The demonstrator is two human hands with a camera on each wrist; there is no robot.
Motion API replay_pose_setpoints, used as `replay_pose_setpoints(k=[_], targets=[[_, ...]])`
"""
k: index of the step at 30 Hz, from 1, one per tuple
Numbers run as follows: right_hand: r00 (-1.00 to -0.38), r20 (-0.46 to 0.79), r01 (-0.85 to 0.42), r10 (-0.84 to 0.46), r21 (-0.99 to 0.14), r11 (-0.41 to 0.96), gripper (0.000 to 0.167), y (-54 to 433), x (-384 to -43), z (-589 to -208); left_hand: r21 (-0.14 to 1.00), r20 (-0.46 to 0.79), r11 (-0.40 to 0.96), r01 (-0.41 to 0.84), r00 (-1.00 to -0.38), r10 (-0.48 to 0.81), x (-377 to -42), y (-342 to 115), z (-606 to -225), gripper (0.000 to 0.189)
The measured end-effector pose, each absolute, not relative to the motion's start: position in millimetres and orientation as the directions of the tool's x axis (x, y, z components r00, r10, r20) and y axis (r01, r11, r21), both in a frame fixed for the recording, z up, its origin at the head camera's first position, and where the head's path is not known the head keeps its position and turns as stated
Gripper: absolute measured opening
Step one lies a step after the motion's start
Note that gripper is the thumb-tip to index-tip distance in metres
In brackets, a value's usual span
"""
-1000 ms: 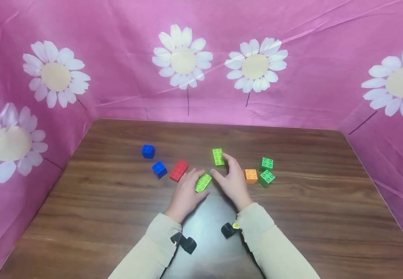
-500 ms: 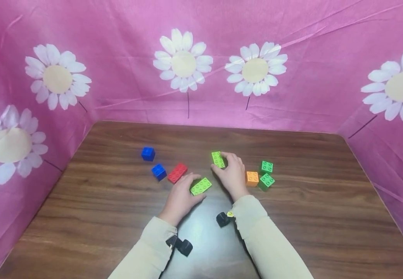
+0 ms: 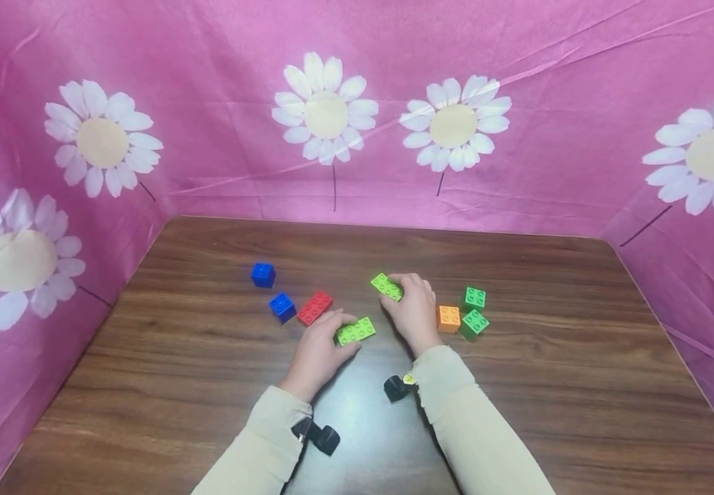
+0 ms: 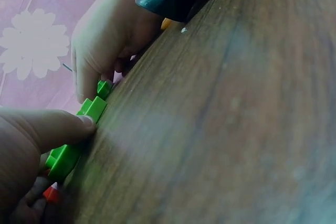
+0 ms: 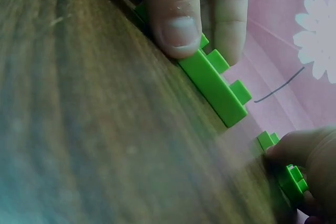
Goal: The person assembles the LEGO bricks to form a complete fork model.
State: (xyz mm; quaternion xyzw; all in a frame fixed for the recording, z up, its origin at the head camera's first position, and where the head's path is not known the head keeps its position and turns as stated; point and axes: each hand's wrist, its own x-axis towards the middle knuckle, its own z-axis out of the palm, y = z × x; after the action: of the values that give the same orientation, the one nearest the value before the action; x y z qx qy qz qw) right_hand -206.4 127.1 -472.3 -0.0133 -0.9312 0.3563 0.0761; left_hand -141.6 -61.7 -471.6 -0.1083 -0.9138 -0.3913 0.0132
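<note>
with left hand (image 3: 318,349) part-closed, pinches the nearer lime brick (image 3: 357,331) on the table (image 3: 610,385), with right hand (image 3: 414,313) likewise pinches the farther lime brick (image 3: 385,286), and could knock the red brick (image 3: 315,307) just beside the left hand by opening too wide.

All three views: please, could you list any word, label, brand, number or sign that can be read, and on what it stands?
There are none that can be read.
Light green bricks and other bricks: any lettering would be too small to read.
Yellow patch at the right wrist: too small to tell if it bears print.
Pink backdrop: flowers, no lettering seen.
</note>
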Motion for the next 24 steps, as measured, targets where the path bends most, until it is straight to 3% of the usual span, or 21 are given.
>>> replay_pose_setpoints(k=[24], targets=[[-0.985,0.16,-0.079,0.062,-0.744,0.663,0.042,131,-177,-473,0.773,0.238,0.554,0.31,-0.951,0.199,-138,-73,-477,0.039]])
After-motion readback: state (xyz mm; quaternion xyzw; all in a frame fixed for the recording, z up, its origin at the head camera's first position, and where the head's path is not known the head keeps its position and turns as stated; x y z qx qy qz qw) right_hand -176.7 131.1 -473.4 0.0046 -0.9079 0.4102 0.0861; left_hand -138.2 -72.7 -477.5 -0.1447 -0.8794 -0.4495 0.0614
